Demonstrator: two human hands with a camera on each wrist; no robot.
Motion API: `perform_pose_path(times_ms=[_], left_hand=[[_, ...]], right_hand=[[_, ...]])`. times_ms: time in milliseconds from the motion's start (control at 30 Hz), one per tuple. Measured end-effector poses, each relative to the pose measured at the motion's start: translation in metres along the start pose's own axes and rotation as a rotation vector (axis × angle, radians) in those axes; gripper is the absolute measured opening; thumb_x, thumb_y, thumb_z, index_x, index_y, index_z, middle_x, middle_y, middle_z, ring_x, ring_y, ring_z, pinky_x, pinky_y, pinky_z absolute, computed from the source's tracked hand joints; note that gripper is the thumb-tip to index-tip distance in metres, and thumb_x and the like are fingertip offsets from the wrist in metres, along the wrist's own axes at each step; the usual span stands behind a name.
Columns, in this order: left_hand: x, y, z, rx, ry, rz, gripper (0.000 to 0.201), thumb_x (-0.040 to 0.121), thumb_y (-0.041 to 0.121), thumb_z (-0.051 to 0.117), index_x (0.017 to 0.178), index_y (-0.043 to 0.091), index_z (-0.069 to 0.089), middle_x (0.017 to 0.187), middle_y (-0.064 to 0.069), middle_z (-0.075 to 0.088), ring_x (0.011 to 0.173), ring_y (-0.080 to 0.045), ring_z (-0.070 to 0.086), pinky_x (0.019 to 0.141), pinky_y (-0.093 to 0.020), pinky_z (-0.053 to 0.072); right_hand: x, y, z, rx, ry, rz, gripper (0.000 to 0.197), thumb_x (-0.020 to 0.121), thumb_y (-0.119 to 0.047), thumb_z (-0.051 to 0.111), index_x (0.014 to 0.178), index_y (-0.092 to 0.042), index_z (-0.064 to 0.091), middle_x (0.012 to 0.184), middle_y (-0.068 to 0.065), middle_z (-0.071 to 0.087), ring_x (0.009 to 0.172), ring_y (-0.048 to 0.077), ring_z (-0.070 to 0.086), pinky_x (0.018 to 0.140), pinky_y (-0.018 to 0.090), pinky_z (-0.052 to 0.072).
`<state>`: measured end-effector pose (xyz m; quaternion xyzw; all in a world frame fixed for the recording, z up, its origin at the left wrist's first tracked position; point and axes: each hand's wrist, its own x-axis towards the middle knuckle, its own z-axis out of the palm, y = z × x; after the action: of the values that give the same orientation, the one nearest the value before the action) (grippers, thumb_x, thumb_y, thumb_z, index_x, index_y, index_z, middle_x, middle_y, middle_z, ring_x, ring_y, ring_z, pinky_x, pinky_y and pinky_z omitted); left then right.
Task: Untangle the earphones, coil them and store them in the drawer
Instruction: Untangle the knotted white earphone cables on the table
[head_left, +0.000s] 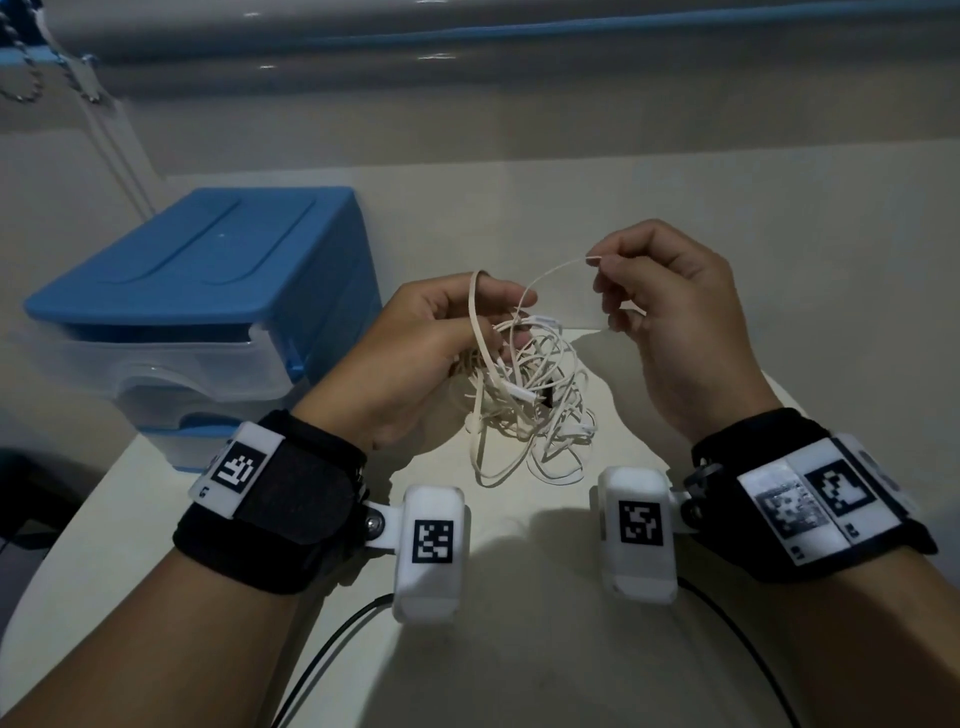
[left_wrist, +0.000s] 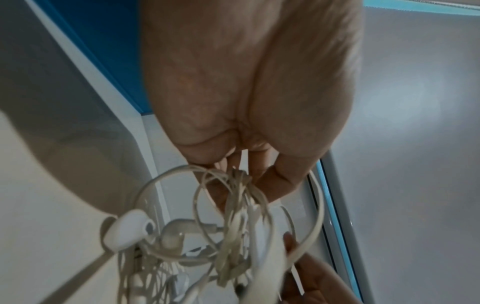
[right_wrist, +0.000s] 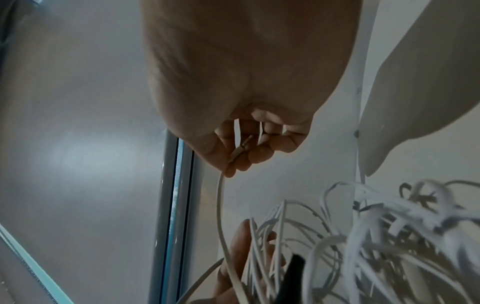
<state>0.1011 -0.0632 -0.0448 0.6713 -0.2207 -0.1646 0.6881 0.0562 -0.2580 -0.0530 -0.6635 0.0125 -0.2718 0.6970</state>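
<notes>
1. Above the pale worktop (head_left: 675, 208), in the head view, the left hand (head_left: 415, 353) holds a tangled bundle of white earphones (head_left: 530, 395), fingers curled round several strands; the loose loops hang down to the surface. The right hand (head_left: 670, 312) pinches a single strand between thumb and fingertips, drawn up and away from the knot. A blue-topped drawer unit (head_left: 197, 291) with clear drawers stands to the left. Both wrist bands (head_left: 291, 499) carry black-and-white square code markers; no readable words show.
2. In the left wrist view, the left hand (left_wrist: 246, 82) grips the cords near the fingers (left_wrist: 280, 181); one earbud (left_wrist: 127, 230) dangles below, blurred.
3. In the right wrist view, the right hand (right_wrist: 241, 82) pinches the cord's plug end (right_wrist: 240, 150); the tangle (right_wrist: 376, 236) hangs lower right.
</notes>
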Motion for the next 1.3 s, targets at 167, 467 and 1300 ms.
perform_pose_path(times_ms=[167, 467, 1300], left_hand=[[0.000, 0.000, 0.001, -0.023, -0.006, 0.007, 0.036, 0.088, -0.019, 0.051, 0.111, -0.001, 0.072, 0.098, -0.016, 0.074, 0.092, -0.025, 0.071, 0.077, -0.025, 0.061], [-0.001, 0.004, 0.001, -0.170, -0.031, -0.007, 0.031, 0.090, 0.011, 0.060, 0.115, -0.004, 0.069, 0.103, -0.022, 0.066, 0.087, -0.023, 0.069, 0.080, -0.028, 0.057], [0.004, 0.000, -0.004, -0.068, 0.181, 0.034, 0.024, 0.094, -0.011, 0.058, 0.116, -0.006, 0.067, 0.093, -0.014, 0.070, 0.074, -0.014, 0.068, 0.070, -0.020, 0.058]], right_hand=[[-0.003, -0.004, 0.003, 0.033, -0.216, 0.033, 0.011, 0.075, -0.005, 0.054, 0.073, -0.009, 0.064, 0.062, 0.003, 0.051, 0.060, 0.014, 0.042, 0.056, 0.026, 0.032], [-0.005, 0.002, 0.000, -0.170, -0.130, 0.053, 0.020, 0.092, -0.004, 0.069, 0.096, -0.021, 0.078, 0.095, 0.008, 0.077, 0.084, 0.009, 0.065, 0.070, 0.019, 0.048], [-0.008, -0.002, -0.003, -0.404, -0.331, 0.007, 0.010, 0.088, -0.026, 0.079, 0.089, -0.017, 0.074, 0.083, 0.008, 0.068, 0.065, 0.023, 0.065, 0.076, 0.043, 0.056]])
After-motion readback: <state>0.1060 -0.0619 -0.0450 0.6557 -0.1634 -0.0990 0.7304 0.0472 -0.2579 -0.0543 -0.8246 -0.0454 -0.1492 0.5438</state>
